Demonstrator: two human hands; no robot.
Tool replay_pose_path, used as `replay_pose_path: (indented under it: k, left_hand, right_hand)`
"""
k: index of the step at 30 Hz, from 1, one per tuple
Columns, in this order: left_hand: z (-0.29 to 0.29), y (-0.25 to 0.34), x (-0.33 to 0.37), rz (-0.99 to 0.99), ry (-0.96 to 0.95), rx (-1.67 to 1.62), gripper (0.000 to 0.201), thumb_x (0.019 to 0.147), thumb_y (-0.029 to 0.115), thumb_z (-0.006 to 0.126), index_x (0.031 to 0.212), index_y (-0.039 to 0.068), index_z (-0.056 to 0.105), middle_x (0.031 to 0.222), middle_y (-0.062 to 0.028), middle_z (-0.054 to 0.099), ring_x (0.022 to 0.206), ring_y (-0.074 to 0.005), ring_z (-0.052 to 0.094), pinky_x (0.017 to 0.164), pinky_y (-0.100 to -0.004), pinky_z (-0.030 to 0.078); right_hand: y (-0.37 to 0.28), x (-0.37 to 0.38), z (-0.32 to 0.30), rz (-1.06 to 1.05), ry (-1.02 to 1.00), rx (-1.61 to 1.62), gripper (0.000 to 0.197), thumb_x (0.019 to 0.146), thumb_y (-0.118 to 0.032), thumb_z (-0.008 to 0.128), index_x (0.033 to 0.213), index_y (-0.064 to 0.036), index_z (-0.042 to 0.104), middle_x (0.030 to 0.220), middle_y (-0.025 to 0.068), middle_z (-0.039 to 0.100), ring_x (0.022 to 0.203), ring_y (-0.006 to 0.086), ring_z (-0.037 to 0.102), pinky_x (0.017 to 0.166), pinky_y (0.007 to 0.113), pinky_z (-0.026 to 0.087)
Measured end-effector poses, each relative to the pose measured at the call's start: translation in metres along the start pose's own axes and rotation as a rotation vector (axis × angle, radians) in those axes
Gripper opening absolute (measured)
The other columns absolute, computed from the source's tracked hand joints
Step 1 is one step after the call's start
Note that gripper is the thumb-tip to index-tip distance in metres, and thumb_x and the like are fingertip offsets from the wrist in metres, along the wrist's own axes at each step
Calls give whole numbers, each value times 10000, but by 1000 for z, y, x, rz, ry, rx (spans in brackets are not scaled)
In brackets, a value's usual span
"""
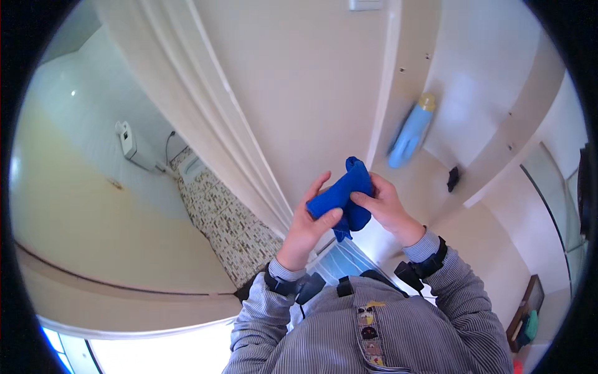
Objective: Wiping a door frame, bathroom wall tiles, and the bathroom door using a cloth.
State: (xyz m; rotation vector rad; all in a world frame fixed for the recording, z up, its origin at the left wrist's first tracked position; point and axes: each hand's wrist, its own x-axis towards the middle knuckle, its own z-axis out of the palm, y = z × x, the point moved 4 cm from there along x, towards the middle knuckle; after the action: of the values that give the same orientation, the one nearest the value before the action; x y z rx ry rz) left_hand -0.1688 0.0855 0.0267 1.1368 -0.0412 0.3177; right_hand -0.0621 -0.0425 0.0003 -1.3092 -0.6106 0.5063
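Gripping a folded blue cloth (pixel 339 194) mid-air — left hand (pixel 302 230) pinching its left end, right hand (pixel 391 210) its right side. Risk: loose lower flap (pixel 342 234) could unravel the bundle if either grip eases. Beyond — light-blue bottle (pixel 411 134) near the white surface's (pixel 427 174) left edge.

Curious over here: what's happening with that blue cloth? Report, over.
Left hand and right hand both gripping blue cloth. Cloth folded over, held in mid-air. Nothing visibly in the way.

No readable text, labels, brands, numbers or signs on anything in view.
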Motion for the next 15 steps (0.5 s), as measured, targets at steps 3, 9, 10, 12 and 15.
replay_pose_path:
  k: [3, 9, 10, 12, 15]
  left_hand:
    - [-33, 2, -9, 34, 172, 104, 434, 849, 109, 666, 1237, -7, 511, 1077, -60, 608, 979, -126, 561, 884, -268, 443]
    - [-44, 35, -19, 337, 387, 666, 241, 812, 62, 692, 1027, -19, 618, 877, -55, 654, 777, -126, 606, 697, -247, 489]
    - [-41, 44, -19, 446, 433, 842, 239, 797, 51, 700, 1010, -24, 621, 867, -63, 661, 753, -123, 604, 673, -237, 484]
    - [-33, 57, -17, 527, 472, 1005, 264, 772, 37, 709, 1013, -22, 620, 858, -77, 659, 757, -135, 608, 678, -250, 484]
    - [-5, 74, -8, 728, 613, 1230, 313, 703, 12, 730, 999, -3, 627, 850, -116, 651, 748, -215, 614, 682, -300, 489]
  right_hand:
    - [-7, 10, 22, -112, -57, -128, 460, 797, -124, 712, 1187, 33, 524, 1016, 74, 632, 922, 130, 590, 823, 280, 483]
    - [-35, 36, 35, -374, -122, -236, 466, 761, -96, 738, 1163, 29, 539, 1012, 94, 636, 914, 145, 603, 819, 286, 488]
    - [-45, 39, 36, -442, -105, -299, 457, 752, -91, 743, 1151, 19, 550, 1010, 104, 640, 911, 153, 610, 813, 289, 491]
    - [-69, 47, 39, -562, -96, -381, 448, 742, -83, 742, 1142, 1, 560, 1009, 120, 642, 911, 180, 622, 807, 296, 494]
    - [-110, 64, 35, -815, -78, -507, 429, 707, -81, 735, 1108, -45, 587, 944, 129, 638, 859, 274, 633, 753, 342, 501]
